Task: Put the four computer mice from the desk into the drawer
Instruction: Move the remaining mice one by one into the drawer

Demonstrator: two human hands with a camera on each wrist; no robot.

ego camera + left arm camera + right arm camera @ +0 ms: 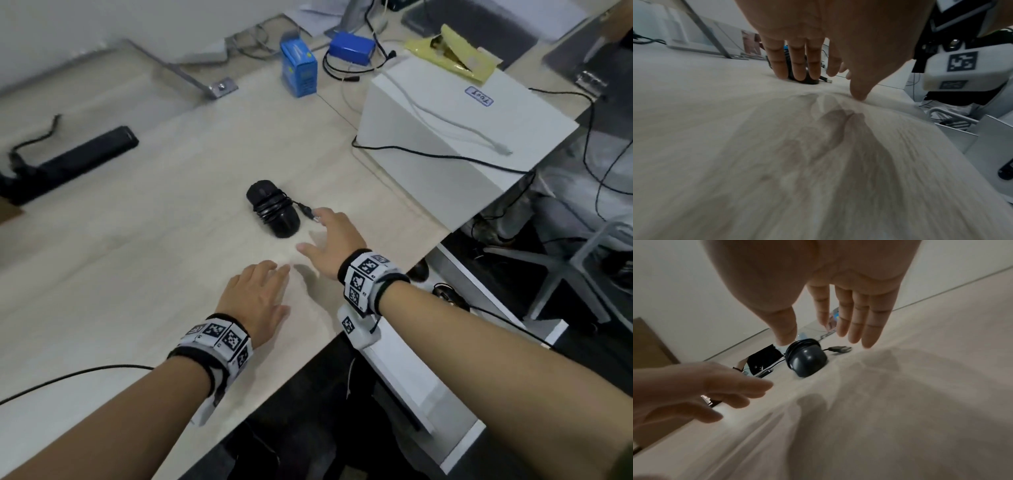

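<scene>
- black mouse (273, 209), its cable wound round the body, lies mid-desk (137, 257), well in from every edge; bare wood all around it
- right hand (330, 245) just beside it toward the right edge, fingers straight, spread, empty
- left hand (255, 296) nearer the front edge, fingers straight, together, empty

Near side: I see bare counter (144, 274) between my hands and the mouse (272, 209), nothing in the way.
Left of mouse: open counter out to the black bar (72, 161), well apart.
Right of mouse: its plug (310, 211) lies just beside my right hand (334, 241); the white box (455, 126) walls off that side.
Beyond: blue carton (298, 66), well back.
</scene>
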